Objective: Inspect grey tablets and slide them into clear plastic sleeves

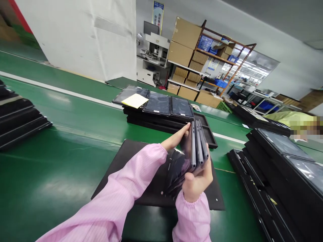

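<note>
Three tablets (pixel 185 151), apparently wrapped in clear film, stand on edge side by side between my two hands. My left hand (pixel 176 137) is closed on their far end, its fingers partly hidden behind them. Around the near end wraps my right hand (pixel 199 179), thumb towards me and fingers on the right side. Beneath is a black mat or board (pixel 151 198) on the green bench. Just beyond, a stack of black trays (pixel 151 122) carries more tablets (pixel 156 102) lying flat, with a yellow paper note (pixel 135 100) on top.
An open black tray (pixel 213 141) sits behind my hands. Black tray stacks stand at left (pixel 20 117) and right (pixel 285 174), the right one topped with tablets. A co-worker's yellow-green sleeve (pixel 285 117) shows at far right. Cardboard boxes (pixel 185 40) and a shelf rack (pixel 227 62) stand beyond the bench.
</note>
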{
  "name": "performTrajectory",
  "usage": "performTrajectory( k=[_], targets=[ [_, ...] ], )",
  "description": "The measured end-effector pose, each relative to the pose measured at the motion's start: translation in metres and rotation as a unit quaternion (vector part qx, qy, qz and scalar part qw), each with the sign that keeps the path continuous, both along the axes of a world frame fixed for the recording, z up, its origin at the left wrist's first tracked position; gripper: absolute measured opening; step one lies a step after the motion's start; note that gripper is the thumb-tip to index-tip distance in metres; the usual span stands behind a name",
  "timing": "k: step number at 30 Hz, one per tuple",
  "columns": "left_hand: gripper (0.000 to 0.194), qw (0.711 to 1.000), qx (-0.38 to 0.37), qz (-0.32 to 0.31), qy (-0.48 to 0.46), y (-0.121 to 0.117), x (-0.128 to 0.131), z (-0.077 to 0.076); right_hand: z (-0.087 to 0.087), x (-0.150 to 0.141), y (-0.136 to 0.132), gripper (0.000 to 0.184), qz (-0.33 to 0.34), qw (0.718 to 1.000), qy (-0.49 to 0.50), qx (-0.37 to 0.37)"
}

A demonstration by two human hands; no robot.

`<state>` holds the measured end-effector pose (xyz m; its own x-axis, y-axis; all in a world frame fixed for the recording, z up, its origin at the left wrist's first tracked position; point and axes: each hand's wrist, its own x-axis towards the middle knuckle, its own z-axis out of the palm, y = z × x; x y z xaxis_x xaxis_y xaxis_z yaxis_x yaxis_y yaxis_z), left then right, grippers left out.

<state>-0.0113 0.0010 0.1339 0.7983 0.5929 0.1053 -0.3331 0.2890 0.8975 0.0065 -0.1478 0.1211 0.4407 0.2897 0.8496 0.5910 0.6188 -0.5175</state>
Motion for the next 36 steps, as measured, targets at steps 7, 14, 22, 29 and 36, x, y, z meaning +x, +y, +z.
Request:
performTrajectory(
  k=[7, 14, 22, 29, 36],
  targets=[
    [0.074, 0.99, 0.029, 0.048, -0.132, -0.014, -0.011, 0.017, -0.008, 0.004, -0.002, 0.104, 0.083, 0.991, -0.074, -0.069],
    [0.056, 0.984, 0.065, 0.112, -0.12, -0.012, -0.022, 0.034, -0.01, 0.005, -0.006, 0.102, 0.125, 0.981, -0.11, -0.099],
    [0.04, 0.978, 0.084, 0.182, -0.058, -0.029, -0.024, 0.046, 0.002, -0.005, -0.023, 0.073, 0.129, 0.985, -0.063, -0.097],
    [0.031, 0.956, 0.149, 0.253, -0.008, -0.037, -0.019, 0.046, 0.011, -0.006, -0.025, 0.051, 0.081, 0.994, -0.049, -0.055],
    [0.028, 0.963, 0.091, 0.251, -0.031, -0.028, -0.016, 0.04, 0.015, 0.005, -0.033, 0.045, 0.03, 0.996, -0.032, -0.077]
  ],
)
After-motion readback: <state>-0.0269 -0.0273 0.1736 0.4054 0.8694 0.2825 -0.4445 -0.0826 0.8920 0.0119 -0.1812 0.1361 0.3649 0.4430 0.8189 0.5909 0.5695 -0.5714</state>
